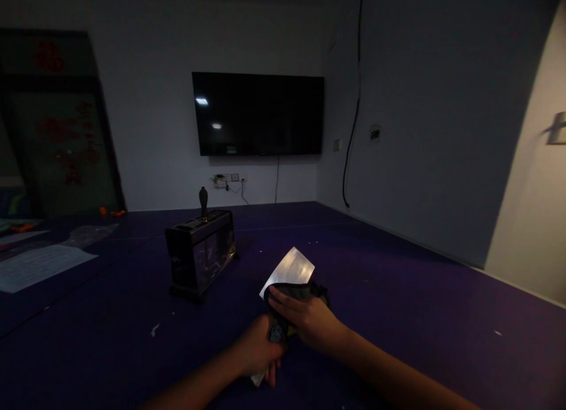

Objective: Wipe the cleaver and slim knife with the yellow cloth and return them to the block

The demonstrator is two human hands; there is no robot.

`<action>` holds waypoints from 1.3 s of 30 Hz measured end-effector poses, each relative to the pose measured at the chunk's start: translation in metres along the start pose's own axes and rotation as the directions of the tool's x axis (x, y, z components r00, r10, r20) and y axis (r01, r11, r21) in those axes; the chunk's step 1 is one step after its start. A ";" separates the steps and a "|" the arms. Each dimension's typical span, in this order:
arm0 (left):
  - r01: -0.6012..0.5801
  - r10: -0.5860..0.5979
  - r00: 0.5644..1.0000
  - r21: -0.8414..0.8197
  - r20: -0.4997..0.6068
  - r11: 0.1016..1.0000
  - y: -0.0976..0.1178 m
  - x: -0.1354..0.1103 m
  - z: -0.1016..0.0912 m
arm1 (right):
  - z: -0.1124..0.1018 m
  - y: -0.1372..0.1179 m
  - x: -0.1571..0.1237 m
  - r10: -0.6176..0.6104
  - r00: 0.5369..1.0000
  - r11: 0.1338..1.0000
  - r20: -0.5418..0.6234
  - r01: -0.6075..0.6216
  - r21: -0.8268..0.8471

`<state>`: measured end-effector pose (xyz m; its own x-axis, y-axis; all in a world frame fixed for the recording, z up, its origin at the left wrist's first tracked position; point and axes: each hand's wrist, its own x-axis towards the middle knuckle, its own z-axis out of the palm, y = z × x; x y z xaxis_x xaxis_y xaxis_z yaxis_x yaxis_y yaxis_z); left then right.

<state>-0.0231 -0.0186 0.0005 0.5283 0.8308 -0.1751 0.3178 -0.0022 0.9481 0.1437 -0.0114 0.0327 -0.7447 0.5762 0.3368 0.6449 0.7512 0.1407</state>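
A broad shiny metal blade, like a cleaver, points up and away over the dark purple table. My left hand is closed around its lower end, near a pale handle tip that sticks out below the fingers. My right hand presses a dark cloth against the base of the blade, fingers curled over it. The room is dim, so details of the handle are hard to make out.
A black box with a clear side panel stands on the table left of my hands, a dark bottle-shaped object on top. White paper sheets lie far left. A wall-mounted dark TV hangs ahead.
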 end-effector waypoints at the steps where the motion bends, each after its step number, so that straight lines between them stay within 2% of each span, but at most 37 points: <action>1: -0.009 0.009 1.000 -0.003 -0.001 1.000 -0.002 0.001 0.000 | 0.000 -0.002 0.000 -0.033 0.999 0.999 0.007 0.033 -0.004; 9: -0.010 0.010 1.000 0.004 -0.019 1.000 -0.009 0.006 0.000 | -0.001 -0.002 0.001 -0.092 0.996 0.995 -0.011 0.093 0.024; 13: -0.013 0.013 1.000 -0.004 -0.001 1.000 -0.005 0.003 0.000 | 0.002 0.003 0.000 -0.059 0.998 0.998 -0.015 0.059 0.016; 15: 0.004 -0.004 1.000 -0.002 -0.006 1.000 -0.003 0.001 0.000 | 0.005 0.009 -0.001 -0.005 1.000 1.000 -0.014 0.005 0.013; 18: 0.018 -0.019 1.000 0.013 0.007 1.000 0.003 -0.002 -0.001 | 0.008 0.020 -0.002 0.142 0.990 0.990 -0.027 -0.141 0.014; 21: 0.022 -0.023 0.999 0.037 0.036 0.999 0.007 -0.005 -0.002 | 0.008 0.036 -0.005 0.304 0.949 0.952 -0.078 -0.304 0.016; 24: 0.022 -0.024 0.999 0.051 0.046 0.998 0.008 -0.006 -0.003 | 0.007 0.052 -0.009 0.417 0.899 0.909 -0.134 -0.415 0.045; 27: 0.021 -0.023 0.998 0.052 0.051 0.998 0.007 -0.005 -0.003 | 0.009 0.065 -0.013 0.498 0.853 0.867 -0.155 -0.493 0.069; 30: 0.021 -0.024 0.999 0.053 0.049 0.998 0.007 -0.005 -0.003 | 0.012 0.070 -0.014 0.532 0.832 0.846 -0.158 -0.528 0.074; 35: 0.038 -0.038 0.999 0.038 0.016 0.999 0.007 -0.006 -0.001 | 0.013 0.065 -0.013 0.537 0.830 0.843 -0.152 -0.535 0.054; 39: 0.033 -0.033 0.999 0.009 0.010 0.999 0.006 -0.005 0.000 | 0.012 0.054 -0.010 0.447 0.888 0.894 -0.108 -0.448 0.019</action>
<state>-0.0241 -0.0228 0.0072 0.5258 0.8246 -0.2089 0.3419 0.0200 0.9395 0.1845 0.0273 0.0262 -0.3544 0.8126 0.4628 0.9065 0.4199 -0.0431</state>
